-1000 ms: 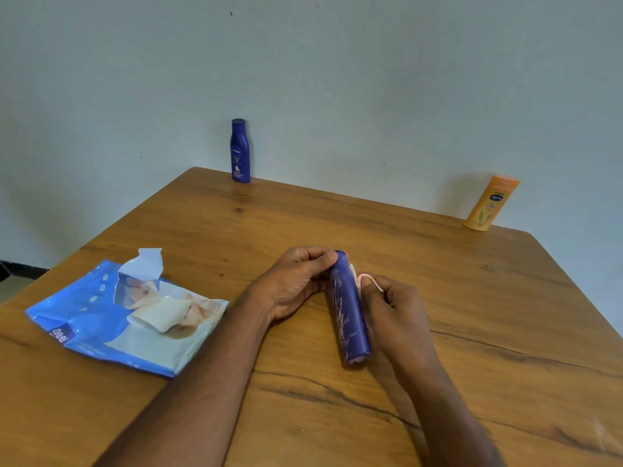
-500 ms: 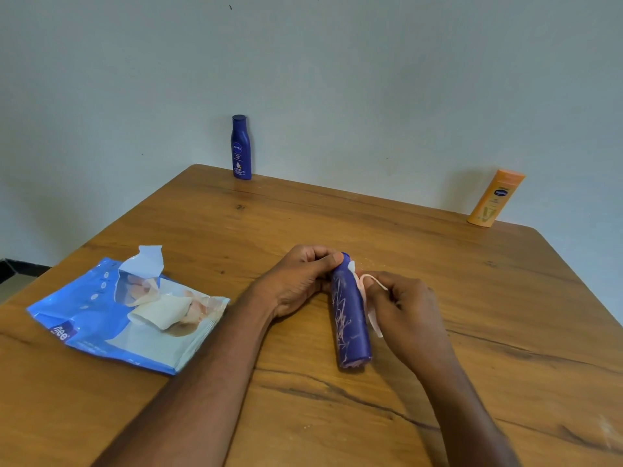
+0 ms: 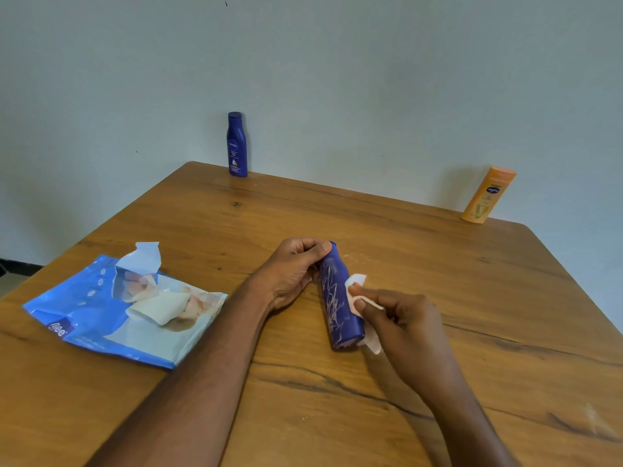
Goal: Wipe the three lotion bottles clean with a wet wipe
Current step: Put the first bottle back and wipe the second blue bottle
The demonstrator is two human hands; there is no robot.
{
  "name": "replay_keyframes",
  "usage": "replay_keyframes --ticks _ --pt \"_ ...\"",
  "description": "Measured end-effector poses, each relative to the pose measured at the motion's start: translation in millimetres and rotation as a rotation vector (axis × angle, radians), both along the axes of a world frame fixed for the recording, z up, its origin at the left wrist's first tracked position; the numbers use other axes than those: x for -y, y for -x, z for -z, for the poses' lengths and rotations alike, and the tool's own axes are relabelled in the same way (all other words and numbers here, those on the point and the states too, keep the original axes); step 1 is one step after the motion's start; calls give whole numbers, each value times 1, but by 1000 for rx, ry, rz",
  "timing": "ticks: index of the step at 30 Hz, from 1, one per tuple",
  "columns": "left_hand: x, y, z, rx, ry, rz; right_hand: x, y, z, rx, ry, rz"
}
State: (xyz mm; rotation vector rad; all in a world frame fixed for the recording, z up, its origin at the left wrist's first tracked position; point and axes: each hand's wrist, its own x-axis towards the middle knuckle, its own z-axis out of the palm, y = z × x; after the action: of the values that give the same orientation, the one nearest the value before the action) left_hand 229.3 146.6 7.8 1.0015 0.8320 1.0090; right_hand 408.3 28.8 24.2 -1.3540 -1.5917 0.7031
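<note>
Lying on the wooden surface (image 3: 438, 281) beside the wipes pack (image 3: 111, 308), scribbled blue bottle (image 3: 340, 298) being gripped at its far end by left hand (image 3: 290, 274), right hand (image 3: 401, 318) pinching wet wipe (image 3: 357, 288) against its side.

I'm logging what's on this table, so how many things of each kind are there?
Blue lotion bottles: 2, one standing at the back, one held lying down
Orange lotion bottle: 1
Wet wipe: 1
Wipes pack: 1
Total: 5
</note>
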Motion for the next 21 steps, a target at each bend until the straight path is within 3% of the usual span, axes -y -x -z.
replay_keyframes --ticks 3,10,16,21 --pt "2 -1 0 0 -27 7 -12 13 -4 -5 -17 64" --pt "-2 -1 1 1 12 -64 15 23 -1 371 -241 83" --pt "-4 1 2 7 12 -36 14 10 -2 36 12 160" --pt "-2 1 3 19 -34 4 -9 31 -14 106 -59 163"
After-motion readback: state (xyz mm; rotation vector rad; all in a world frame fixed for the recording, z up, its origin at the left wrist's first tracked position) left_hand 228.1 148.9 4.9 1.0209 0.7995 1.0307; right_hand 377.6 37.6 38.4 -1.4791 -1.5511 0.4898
